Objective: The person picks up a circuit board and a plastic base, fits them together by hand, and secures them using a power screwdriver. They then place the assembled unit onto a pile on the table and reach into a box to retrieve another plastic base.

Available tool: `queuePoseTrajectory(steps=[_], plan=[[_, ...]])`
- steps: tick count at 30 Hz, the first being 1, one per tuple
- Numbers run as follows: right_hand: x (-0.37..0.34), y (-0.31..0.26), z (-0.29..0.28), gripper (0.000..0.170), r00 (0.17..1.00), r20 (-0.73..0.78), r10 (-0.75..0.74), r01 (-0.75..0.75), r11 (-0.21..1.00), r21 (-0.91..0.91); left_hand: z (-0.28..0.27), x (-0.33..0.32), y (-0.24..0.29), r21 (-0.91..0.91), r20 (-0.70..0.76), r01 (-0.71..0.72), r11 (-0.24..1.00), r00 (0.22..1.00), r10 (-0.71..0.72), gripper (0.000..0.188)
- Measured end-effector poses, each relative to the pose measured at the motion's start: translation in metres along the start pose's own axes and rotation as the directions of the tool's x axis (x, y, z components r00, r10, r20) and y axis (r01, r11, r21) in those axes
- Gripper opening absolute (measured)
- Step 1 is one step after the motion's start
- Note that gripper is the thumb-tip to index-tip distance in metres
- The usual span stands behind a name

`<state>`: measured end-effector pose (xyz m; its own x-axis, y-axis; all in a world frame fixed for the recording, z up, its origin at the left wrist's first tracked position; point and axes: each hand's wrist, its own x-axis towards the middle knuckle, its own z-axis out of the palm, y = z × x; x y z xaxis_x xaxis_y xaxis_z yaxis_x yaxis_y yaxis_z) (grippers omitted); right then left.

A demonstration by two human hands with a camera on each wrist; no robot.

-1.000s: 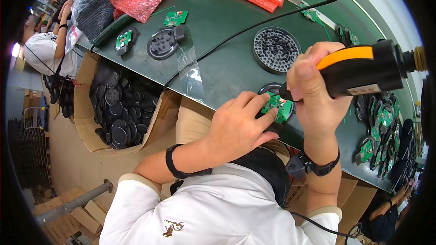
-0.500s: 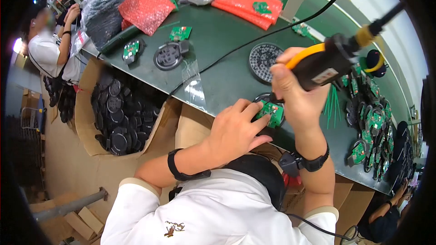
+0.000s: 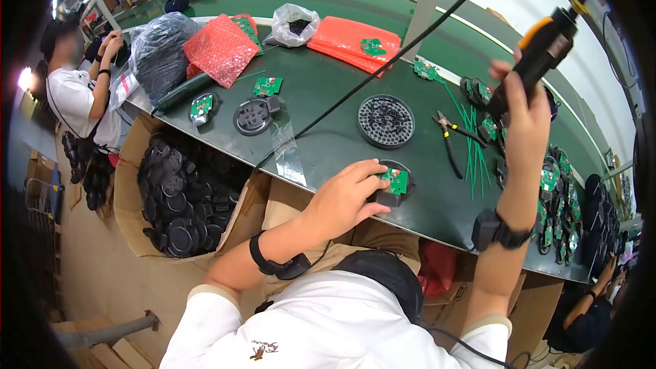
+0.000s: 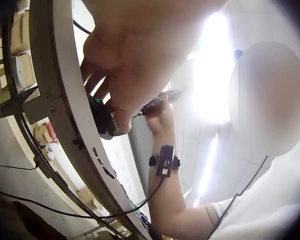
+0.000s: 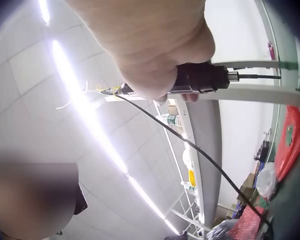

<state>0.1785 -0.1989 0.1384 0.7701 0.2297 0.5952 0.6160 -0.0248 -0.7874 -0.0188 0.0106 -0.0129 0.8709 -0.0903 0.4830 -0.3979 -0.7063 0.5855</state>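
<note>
In the head view the left hand (image 3: 345, 195) holds a black round part with a green circuit board (image 3: 395, 182) at the table's front edge, fingertips on the board's left side. The right hand (image 3: 526, 113) grips a black and orange electric screwdriver (image 3: 544, 44), raised above the table to the right, away from the board. The right wrist view shows the screwdriver body (image 5: 202, 77) in the hand, its thin bit pointing right. In the left wrist view the fingers of the left hand (image 4: 132, 65) rest at the dark part (image 4: 102, 117).
A round tray of small black pieces (image 3: 386, 121) lies behind the board. Pliers (image 3: 447, 143) and green strips (image 3: 473, 157) are right of it. Boards on black parts (image 3: 549, 178) are piled at far right. A carton of black parts (image 3: 179, 239) stands at left; a black cable (image 3: 383, 68) crosses the table.
The right hand has lifted the screwdriver up and to the right, away from the board. The left hand stays at the part. Pliers have come into sight.
</note>
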Motion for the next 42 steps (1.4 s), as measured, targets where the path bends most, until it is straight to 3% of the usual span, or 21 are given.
queuePoseTrajectory(steps=[1, 2, 3, 4, 5, 6, 7, 8, 11, 13, 15, 18, 27, 33, 42], plan=[[-0.018, 0.001, -0.013, 0.043, 0.994, -0.047, 0.101, -0.111, 0.918, -0.381, 0.001, 0.002, -0.004, -0.061, -0.043, -0.011, 0.998, 0.999, 0.009, 0.044], [-0.039, 0.008, -0.017, 0.047, 0.982, -0.113, -0.152, 0.043, 0.759, -0.650, 0.001, 0.005, -0.007, -0.121, -0.090, -0.022, 0.992, 0.996, 0.011, 0.041], [-0.059, 0.005, -0.019, 0.048, 0.963, -0.202, -0.178, 0.013, 0.780, -0.626, 0.001, 0.006, -0.009, -0.126, -0.102, -0.010, 0.992, 0.995, -0.003, 0.041], [-0.081, -0.001, -0.020, 0.049, 0.986, -0.112, -0.126, 0.029, 0.781, -0.624, 0.000, 0.008, -0.009, -0.163, -0.121, -0.001, 0.987, 0.992, -0.019, 0.038], [-0.100, -0.002, -0.013, 0.053, 0.988, 0.128, -0.084, 0.141, 0.823, -0.550, -0.001, 0.012, -0.009, -0.196, -0.137, 0.003, 0.981, 0.990, -0.031, 0.036], [-0.116, 0.000, 0.001, 0.059, 0.958, 0.284, 0.040, 0.070, 0.928, -0.365, 0.000, 0.015, -0.009, -0.210, -0.162, 0.004, 0.978, 0.986, -0.039, 0.035], [-0.129, 0.000, 0.014, 0.067, 0.911, 0.387, 0.144, 0.008, 0.931, -0.365, 0.001, 0.016, -0.005, -0.215, -0.151, 0.006, 0.977, 0.988, -0.039, 0.035], [-0.141, 0.017, 0.021, 0.064, 0.894, 0.433, 0.113, 0.034, 0.947, -0.318, 0.001, 0.018, -0.001, -0.228, -0.136, 0.054, 0.972, 0.987, -0.087, 0.034], [-0.154, 0.037, 0.032, 0.042, 0.939, 0.343, 0.034, 0.090, 0.937, -0.338, -0.006, 0.027, 0.017, -0.234, -0.157, 0.094, 0.968, 0.979, -0.133, 0.034], [-0.153, 0.034, 0.034, 0.042, 0.949, 0.314, 0.037, 0.063, 0.951, -0.304, -0.009, 0.026, 0.021, -0.223, -0.195, 0.097, 0.970, 0.970, -0.142, 0.034], [-0.152, 0.028, 0.035, 0.041, 0.959, 0.279, 0.038, 0.040, 0.963, -0.268, -0.011, 0.024, 0.021, -0.114, -0.267, 0.021, 0.993, 0.962, -0.051, 0.036], [-0.150, 0.023, 0.035, 0.041, 0.955, 0.297, -0.011, 0.091, 0.963, -0.255, -0.017, 0.023, 0.029, -0.091, -0.298, -0.010, 0.996, 0.954, -0.018, 0.039], [-0.155, 0.021, 0.030, 0.039, 0.958, 0.283, -0.050, 0.117, 0.967, -0.226, -0.017, 0.025, 0.038, -0.083, -0.304, -0.016, 0.996, 0.953, -0.010, 0.038], [-0.159, 0.021, 0.027, 0.038, 0.968, 0.250, -0.009, 0.054, 0.983, -0.174, -0.017, 0.025, 0.040, -0.100, -0.291, -0.024, 0.995, 0.957, -0.006, 0.037], [-0.158, 0.017, 0.026, 0.039, 0.964, 0.251, -0.092, 0.144, 0.970, -0.197, -0.019, 0.022, 0.044, -0.127, -0.285, -0.036, 0.991, 0.959, -0.001, 0.038]])
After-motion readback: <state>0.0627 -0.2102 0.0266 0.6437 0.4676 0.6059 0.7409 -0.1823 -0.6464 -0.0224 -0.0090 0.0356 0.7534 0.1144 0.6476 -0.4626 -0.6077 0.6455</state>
